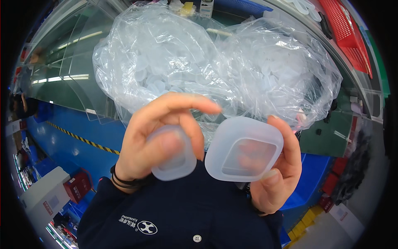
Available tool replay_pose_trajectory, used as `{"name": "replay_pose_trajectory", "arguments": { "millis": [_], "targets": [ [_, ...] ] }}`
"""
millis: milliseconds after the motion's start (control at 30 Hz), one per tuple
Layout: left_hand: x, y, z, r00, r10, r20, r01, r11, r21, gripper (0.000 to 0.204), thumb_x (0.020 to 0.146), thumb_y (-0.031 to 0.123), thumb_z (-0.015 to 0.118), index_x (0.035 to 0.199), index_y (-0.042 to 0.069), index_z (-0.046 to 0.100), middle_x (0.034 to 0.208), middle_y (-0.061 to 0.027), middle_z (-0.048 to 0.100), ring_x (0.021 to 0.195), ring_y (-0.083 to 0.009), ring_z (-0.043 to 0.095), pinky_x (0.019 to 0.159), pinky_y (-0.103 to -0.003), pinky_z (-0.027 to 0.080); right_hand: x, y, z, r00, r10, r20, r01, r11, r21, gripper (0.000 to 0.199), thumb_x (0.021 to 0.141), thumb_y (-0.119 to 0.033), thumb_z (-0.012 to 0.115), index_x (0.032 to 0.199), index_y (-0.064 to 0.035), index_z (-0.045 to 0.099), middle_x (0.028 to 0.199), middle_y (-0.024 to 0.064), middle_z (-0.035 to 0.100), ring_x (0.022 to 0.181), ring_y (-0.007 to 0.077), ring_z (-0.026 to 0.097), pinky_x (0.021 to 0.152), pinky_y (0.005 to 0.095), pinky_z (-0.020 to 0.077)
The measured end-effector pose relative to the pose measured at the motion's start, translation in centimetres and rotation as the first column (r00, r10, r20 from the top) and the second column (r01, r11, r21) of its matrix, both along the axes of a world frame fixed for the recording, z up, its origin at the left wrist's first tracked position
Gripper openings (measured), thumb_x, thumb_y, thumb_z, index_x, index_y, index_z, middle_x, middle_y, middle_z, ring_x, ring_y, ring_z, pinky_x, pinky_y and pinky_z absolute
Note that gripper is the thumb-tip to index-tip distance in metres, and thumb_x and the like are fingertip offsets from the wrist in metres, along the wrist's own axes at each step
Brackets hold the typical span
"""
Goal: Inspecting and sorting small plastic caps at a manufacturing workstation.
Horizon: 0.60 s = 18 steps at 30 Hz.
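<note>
My left hand is closed around a frosted translucent plastic piece with rounded corners. Its thumb presses on the face, and the index finger reaches out to the right. My right hand grips a rounded-square frosted plastic piece by its right side, fingers behind and thumb at the lower edge. A smaller rounded square shows in the middle of that piece, with fingers visible through it. The two pieces are apart, in front of my chest. Just beyond my hands lie two clear plastic bags full of translucent pieces.
The bags rest on a dark green tabletop. A red perforated basket stands at the far right, a blue basket at the back. Black-and-yellow tape runs over the blue floor at left, near a red box.
</note>
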State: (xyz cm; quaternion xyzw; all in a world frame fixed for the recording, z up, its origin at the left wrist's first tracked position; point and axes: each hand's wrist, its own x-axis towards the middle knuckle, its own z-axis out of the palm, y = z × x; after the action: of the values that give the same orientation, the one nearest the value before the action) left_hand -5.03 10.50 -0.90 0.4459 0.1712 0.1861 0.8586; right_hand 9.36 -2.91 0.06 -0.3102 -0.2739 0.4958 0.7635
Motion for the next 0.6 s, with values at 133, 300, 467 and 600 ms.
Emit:
{"name": "replay_pose_trajectory", "arguments": {
  "millis": [133, 300, 467, 600],
  "targets": [
    [0.5, -0.5, 1.0, 0.990, 0.080, 0.113, -0.111, 0.948, 0.297, 0.057, 0.059, 0.013, 0.071, 0.104, -0.012, 0.047, 0.084, -0.0165, 0.058, 0.076, -0.0201, 0.057, 0.068, -0.025, 0.042, 0.1, 0.4, -0.1, 0.987, 0.011, 0.162, -0.015, 1.000, 0.025, 0.056, 0.073, 0.013, 0.048, 0.123, 0.0086, 0.024, 0.124, 0.0239, 0.034, 0.114, 0.0299, 0.037, 0.087, 0.0363, 0.0419],
    [0.0, 0.0, 0.5, 0.987, 0.155, 0.037, -0.123, 0.589, 0.799, 0.040, 0.055, 0.003, 0.069, 0.092, -0.007, 0.057, 0.080, -0.0110, 0.056, 0.067, -0.0171, 0.054, 0.061, -0.027, 0.042, -0.6, 1.3, 1.6, 0.946, -0.094, -0.311, -0.004, 0.953, -0.302, 0.053, 0.079, 0.001, 0.048, 0.125, 0.0082, 0.022, 0.123, 0.0229, 0.036, 0.115, 0.0297, 0.037, 0.092, 0.0356, 0.0359],
    [0.5, -1.1, 0.5, 0.940, 0.325, 0.105, -0.231, 0.378, 0.896, 0.046, 0.056, -0.011, 0.060, 0.099, 0.005, 0.061, 0.066, -0.0023, 0.053, 0.058, -0.0121, 0.051, 0.053, -0.024, 0.042, -0.7, 1.0, 0.6, 1.000, 0.010, 0.027, -0.006, 0.988, -0.154, 0.059, 0.074, 0.013, 0.049, 0.126, 0.0054, 0.022, 0.124, 0.0233, 0.035, 0.114, 0.0298, 0.038, 0.093, 0.0362, 0.0351],
    [-0.6, -0.6, 1.2, 0.989, 0.143, -0.046, -0.100, 0.858, 0.504, 0.052, 0.064, -0.006, 0.062, 0.113, -0.006, 0.046, 0.068, -0.0053, 0.058, 0.066, -0.0098, 0.055, 0.065, -0.022, 0.043, -0.5, 1.1, 0.6, 0.975, -0.077, 0.209, 0.077, 0.997, 0.005, 0.071, 0.068, 0.019, 0.051, 0.128, 0.0011, 0.017, 0.124, 0.0249, 0.033, 0.115, 0.0318, 0.036, 0.093, 0.0364, 0.0357]
  ]
}}
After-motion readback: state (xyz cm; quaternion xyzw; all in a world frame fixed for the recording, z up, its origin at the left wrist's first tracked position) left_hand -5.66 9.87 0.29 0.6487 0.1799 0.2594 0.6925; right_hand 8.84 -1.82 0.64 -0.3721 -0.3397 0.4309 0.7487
